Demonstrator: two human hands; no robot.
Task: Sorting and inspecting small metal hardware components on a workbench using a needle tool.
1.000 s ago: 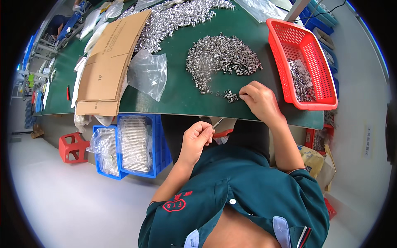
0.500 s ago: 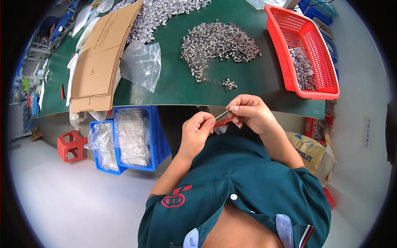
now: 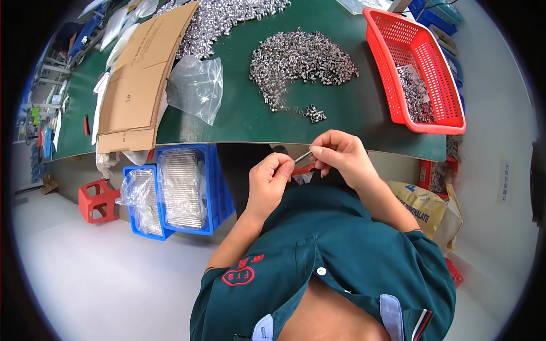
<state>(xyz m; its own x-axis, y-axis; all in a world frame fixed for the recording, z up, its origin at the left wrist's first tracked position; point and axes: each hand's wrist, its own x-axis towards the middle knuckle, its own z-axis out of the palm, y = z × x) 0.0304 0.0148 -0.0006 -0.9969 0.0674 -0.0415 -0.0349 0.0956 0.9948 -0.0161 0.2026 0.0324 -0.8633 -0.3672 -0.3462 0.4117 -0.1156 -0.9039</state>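
A thin metal rod (image 3: 302, 157) spans the gap between my hands, just off the front edge of the table. My left hand (image 3: 267, 181) is closed round its lower end, thumb pressed against the fingers. At the upper end, the thumb and forefinger of my right hand (image 3: 343, 159) pinch the tip; whether a small part sits on it there is hidden by the fingers. Beyond my hands, a small cluster of short metal sleeves (image 3: 314, 114) lies near the table edge. Behind it spreads a larger pile of the same metal sleeves (image 3: 301, 57).
A red plastic basket (image 3: 401, 94) with metal parts stands at the right of the green table (image 3: 239, 122). On the left lie flat cardboard (image 3: 133, 85), a clear plastic bag (image 3: 199, 91) and shinier parts (image 3: 227, 20). Below are blue crates (image 3: 211, 187) and a red stool (image 3: 96, 202).
My right hand has shifted very slightly left, toward the left hand. Both hands keep their grip at the rod.
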